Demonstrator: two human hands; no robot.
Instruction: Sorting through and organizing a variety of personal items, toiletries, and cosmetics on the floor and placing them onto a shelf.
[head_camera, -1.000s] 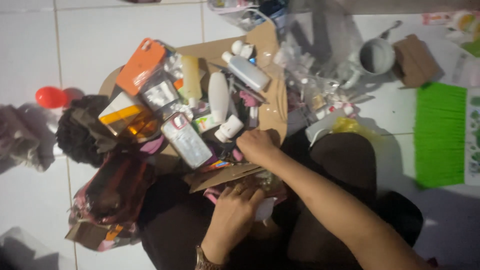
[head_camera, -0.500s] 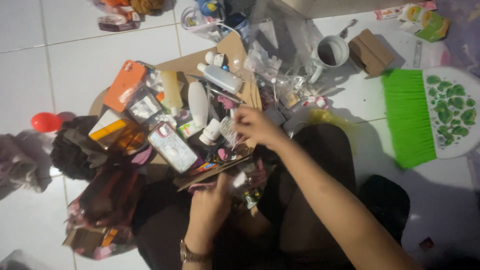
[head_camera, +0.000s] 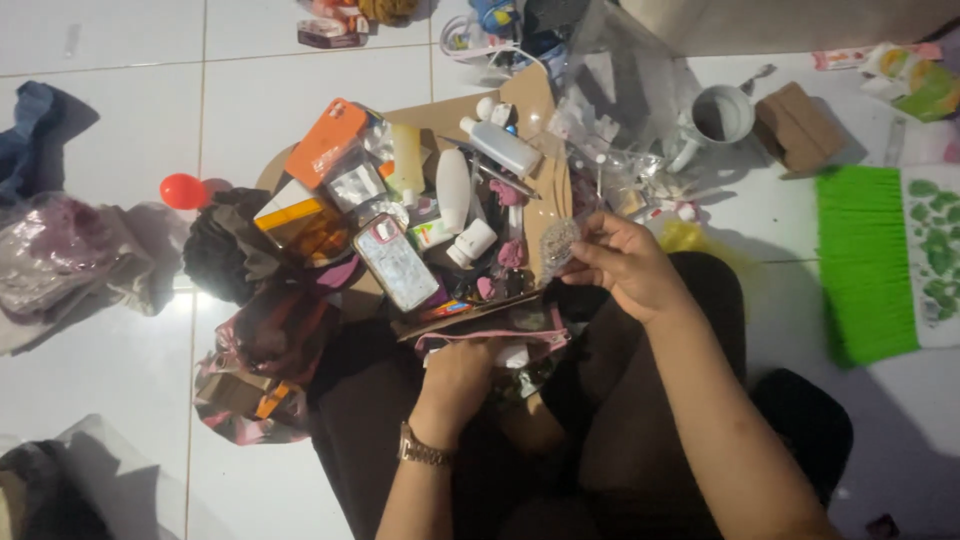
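My right hand (head_camera: 622, 266) holds a small silvery sparkly piece (head_camera: 557, 244) by the fingertips, just off the right edge of a brown cardboard sheet (head_camera: 540, 95). My left hand (head_camera: 460, 375), with a watch on the wrist, grips the rim of a pink pouch (head_camera: 500, 347) on my lap. The cardboard carries white bottles (head_camera: 453, 190), a clear bottle (head_camera: 502, 146), an orange case (head_camera: 326, 142), an amber box (head_camera: 306, 228) and a phone-shaped case (head_camera: 396, 262).
A white mug (head_camera: 718, 116) and a brown block (head_camera: 798, 126) stand at the far right, near a green brush (head_camera: 868, 262). A red ball (head_camera: 181, 190), dark cloth (head_camera: 228, 255) and plastic bags (head_camera: 60, 262) lie to the left on the white tiled floor.
My right hand has lifted the silvery piece out of the pile and drawn it back to the right. The left hand has stayed at the pouch. The view has shifted.
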